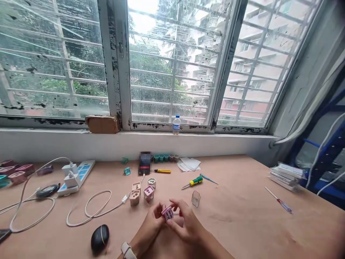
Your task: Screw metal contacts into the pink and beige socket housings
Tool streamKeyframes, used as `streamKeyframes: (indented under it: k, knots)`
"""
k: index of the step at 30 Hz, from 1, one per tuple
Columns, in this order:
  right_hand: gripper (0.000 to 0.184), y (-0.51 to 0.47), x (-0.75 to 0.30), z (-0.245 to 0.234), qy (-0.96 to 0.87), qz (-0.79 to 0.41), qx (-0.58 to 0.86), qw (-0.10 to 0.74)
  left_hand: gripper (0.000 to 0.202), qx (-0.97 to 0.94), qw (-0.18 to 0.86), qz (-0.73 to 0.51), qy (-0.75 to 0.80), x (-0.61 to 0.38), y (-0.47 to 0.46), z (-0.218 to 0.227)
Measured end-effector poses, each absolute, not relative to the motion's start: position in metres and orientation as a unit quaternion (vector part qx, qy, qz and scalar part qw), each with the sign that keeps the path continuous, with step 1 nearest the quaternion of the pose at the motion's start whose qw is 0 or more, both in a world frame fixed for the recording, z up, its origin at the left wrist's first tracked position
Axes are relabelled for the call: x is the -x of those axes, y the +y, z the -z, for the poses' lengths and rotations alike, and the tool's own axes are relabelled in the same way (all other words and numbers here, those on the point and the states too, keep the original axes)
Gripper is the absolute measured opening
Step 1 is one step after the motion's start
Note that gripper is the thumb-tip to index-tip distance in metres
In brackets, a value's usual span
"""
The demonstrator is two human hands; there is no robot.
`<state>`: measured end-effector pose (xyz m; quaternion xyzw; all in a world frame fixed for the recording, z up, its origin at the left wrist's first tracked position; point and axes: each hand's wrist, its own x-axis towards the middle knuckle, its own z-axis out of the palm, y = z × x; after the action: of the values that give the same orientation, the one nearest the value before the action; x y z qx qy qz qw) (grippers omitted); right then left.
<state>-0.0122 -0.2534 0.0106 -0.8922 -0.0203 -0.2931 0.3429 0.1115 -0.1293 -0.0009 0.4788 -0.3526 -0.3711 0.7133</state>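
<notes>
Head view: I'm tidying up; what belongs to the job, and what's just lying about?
Job, likely: pink plastic piece, held; slim red-handled tool, held; clear plastic shell.
Lying about, seemingly: black rounded mouse; clear blue-capped plastic bottle; brown cardboard box.

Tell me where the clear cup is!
In the head view, the clear cup is right of centre, between the right hand and the yellow-green screwdriver.

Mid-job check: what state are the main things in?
Left hand: gripping pink sharpener.
Right hand: holding red-handled tool.
Pink sharpener: held, tilted.
Phone: screen lit, cable attached.
Power strip: two chargers plugged in.
Bottle: upright, capped.
Clear container: looks empty.
Green-yellow screwdriver: lying flat.
</notes>
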Motion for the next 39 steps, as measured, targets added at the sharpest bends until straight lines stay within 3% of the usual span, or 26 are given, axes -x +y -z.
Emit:
streamKeyframes:
  k: [7,10,17,22,32,39]
  knots:
    - [0.050,-0.255,0.006,-0.009,-0.007,0.280,0.900,0.334,0.027,-0.468,0.710,0.396,-0.346,-0.120,-0.129,0.006]
    - [0.053,-0.258,0.005,-0.007,-0.003,0.280,0.907,0.313,0.034,-0.434,0.719,0.446,-0.309,-0.120,-0.126,0.005]
    - [0.056,-0.268,-0.011,0.017,-0.053,0.314,0.934,0.160,0.042,-0.492,0.706,0.397,-0.320,-0.127,-0.131,0.027]
    - [0.074,-0.279,-0.007,0.025,-0.063,0.336,0.936,0.091,0.059,-0.531,0.719,0.366,-0.258,-0.135,-0.131,0.027]
    - [0.015,-0.286,0.011,0.028,0.069,0.264,0.962,-0.008,0.067,-0.580,0.723,0.315,-0.204,-0.140,-0.124,0.012]
    - [0.008,-0.278,0.027,-0.006,0.080,0.226,0.962,0.128,0.068,-0.602,0.710,0.288,-0.225,-0.132,-0.118,-0.004]
